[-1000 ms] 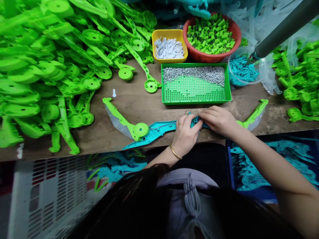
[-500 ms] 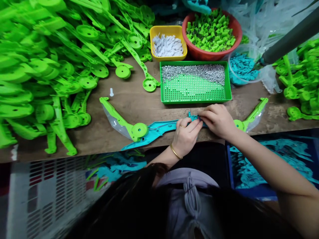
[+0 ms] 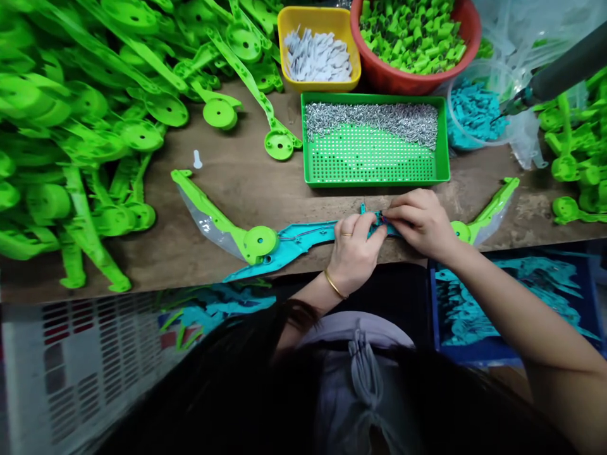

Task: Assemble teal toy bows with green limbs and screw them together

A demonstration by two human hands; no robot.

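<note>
A turquoise plastic body, like half of a toy bow (image 3: 303, 239), lies along the table's front edge. A green limb (image 3: 211, 218) with a round hub is joined to its left end, and another green limb (image 3: 490, 205) sits at the right. My left hand (image 3: 356, 249) grips the body near its middle, thumb and fingers closed on it. My right hand (image 3: 422, 221) is closed in a pinch just right of it, at a small dark fitting inside the body. What the right fingertips hold is hidden. Thin wire runs inside the left part of the body.
Behind the hands stands a green tray (image 3: 374, 183) of small screws. Beyond it are a yellow bin (image 3: 322, 82), a red bowl (image 3: 408, 79) and a clear tub (image 3: 512, 136) under a powered driver (image 3: 564, 69). Green parts (image 3: 71, 133) pile up at left; a blue crate (image 3: 478, 357) sits below right.
The view has shifted a little closer, so the trays and bins sit higher. My hands stay at the middle of the bow body, with the fingers slightly rearranged around the fitting.
</note>
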